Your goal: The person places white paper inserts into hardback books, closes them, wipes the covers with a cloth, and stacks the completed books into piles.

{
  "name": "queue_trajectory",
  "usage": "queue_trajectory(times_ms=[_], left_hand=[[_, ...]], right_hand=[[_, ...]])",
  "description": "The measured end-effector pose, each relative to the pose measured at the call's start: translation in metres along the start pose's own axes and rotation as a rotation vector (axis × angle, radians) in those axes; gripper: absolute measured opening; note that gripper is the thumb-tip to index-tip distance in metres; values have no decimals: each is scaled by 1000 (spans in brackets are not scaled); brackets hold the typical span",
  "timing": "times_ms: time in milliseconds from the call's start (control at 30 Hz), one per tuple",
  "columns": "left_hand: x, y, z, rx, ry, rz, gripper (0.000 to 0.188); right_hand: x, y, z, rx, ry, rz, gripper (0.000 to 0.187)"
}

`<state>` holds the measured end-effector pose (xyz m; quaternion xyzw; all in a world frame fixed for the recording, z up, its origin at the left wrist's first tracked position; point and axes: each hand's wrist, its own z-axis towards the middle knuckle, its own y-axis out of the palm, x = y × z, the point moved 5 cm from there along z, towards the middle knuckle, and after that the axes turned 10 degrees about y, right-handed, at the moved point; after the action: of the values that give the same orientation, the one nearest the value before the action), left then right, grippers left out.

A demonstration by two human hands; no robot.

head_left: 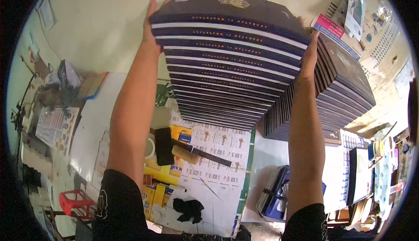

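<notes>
In front of me rises a tall stack of dark navy hardcover books [235, 40], spines facing me with gold lettering and white page edges between the covers. The top cover bears a gold emblem. My left hand [152, 34] is pressed to the left side of the upper books, its fingertips showing beyond the corner. On the opposite side, my right hand [309, 58] grips the upper books, with most of its fingers hidden behind them. I cannot tell how many books the hands bear. Close by on the right stands a second stack of dark books [349, 84].
Below lie a black-handled brush-like tool [164, 146], a black cloth [188, 209], yellow boxes [163, 177] and printed sheets [218, 147]. Blue folders [275, 193] lie right of the table edge. A red stool [76, 202] stands lower left. Papers hang on the wall at right.
</notes>
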<state>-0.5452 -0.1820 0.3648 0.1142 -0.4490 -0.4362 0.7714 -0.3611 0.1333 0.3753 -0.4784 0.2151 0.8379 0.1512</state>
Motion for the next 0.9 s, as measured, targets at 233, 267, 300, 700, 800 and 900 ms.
queue_trajectory(times_ms=[233,267,300,700,800,900], left_hand=[[-22,23,9,-224,-97,-232,74],[-20,34,5,-226,-105,-233,75],[-19,34,6,-214,-102,-232,75],[-32,0,-140,228,-235,325,64],[-33,-42,-201,174,-370,467,70],[-21,-58,-255,216,-299,817,62]], right_hand=[[26,-25,5,82,206,396,53],[34,-40,14,74,238,376,51],[39,-48,19,76,167,339,50],[52,-43,-117,-302,358,-39,79],[48,-93,-200,-563,306,-347,69],[28,-162,-274,-659,580,-299,59]])
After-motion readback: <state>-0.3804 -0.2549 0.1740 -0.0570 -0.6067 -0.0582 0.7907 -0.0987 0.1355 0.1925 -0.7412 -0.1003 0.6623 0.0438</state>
